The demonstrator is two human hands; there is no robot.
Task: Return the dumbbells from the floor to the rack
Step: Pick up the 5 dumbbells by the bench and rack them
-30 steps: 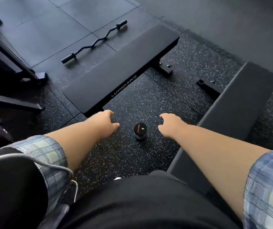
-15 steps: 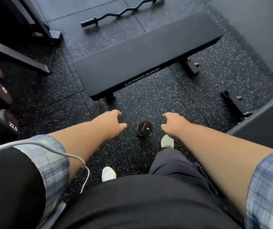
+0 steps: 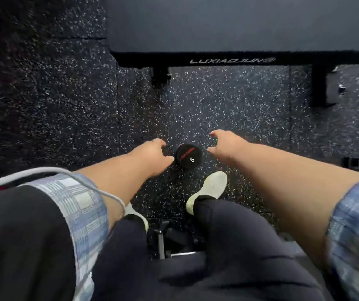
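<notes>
Black speckled rubber floor is seen at frame centre, where a dumbbell marked 5 stands on end. It is flanked by the left hand and right hand, both open and gripping nothing.

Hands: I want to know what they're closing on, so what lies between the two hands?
In the head view, the dumbbell marked 5 stands on end on the speckled floor between the left hand and right hand, neither gripping it.
</notes>
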